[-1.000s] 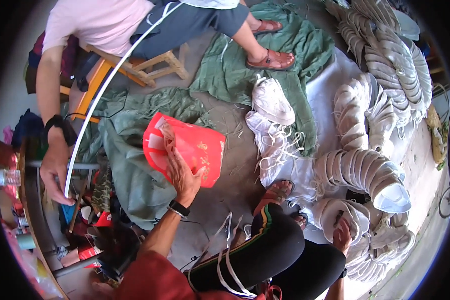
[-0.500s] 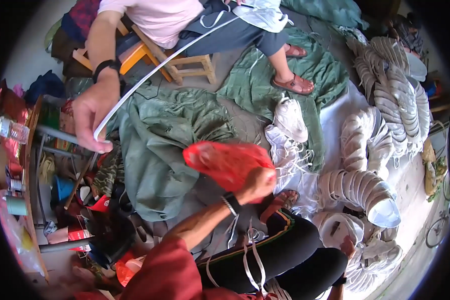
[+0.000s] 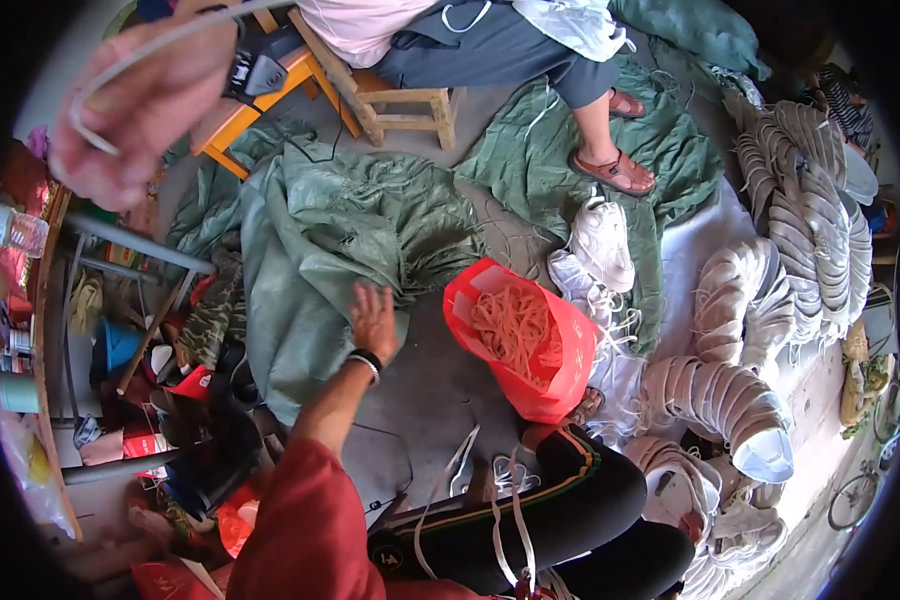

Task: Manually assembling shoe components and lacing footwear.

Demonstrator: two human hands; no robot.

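Note:
My left hand (image 3: 374,322), below a red sleeve and a dark wristband, is raised over the grey floor beside a green tarp, its fingers spread and holding nothing. To its right a red bag (image 3: 568,325) stands with its mouth open, full of pale laces (image 3: 515,325). Of my right hand (image 3: 691,526) only a small part shows at the lower right, next to the stacked white shoe uppers (image 3: 675,470); its fingers are hidden. White laces (image 3: 510,510) hang across my black-trousered leg.
Across from me sits a person in pink, whose blurred hand (image 3: 120,120) holds a white cord (image 3: 165,38). White shoes (image 3: 602,245) lie beyond the bag. Nested shoe uppers (image 3: 805,190) fill the right side. A crumpled green tarp (image 3: 320,250) and a cluttered metal-framed shelf (image 3: 55,350) are at left.
My left hand has let go of the red bag, which now stands open on the floor, and moved left. The other person's hand has swung up and left with the cord.

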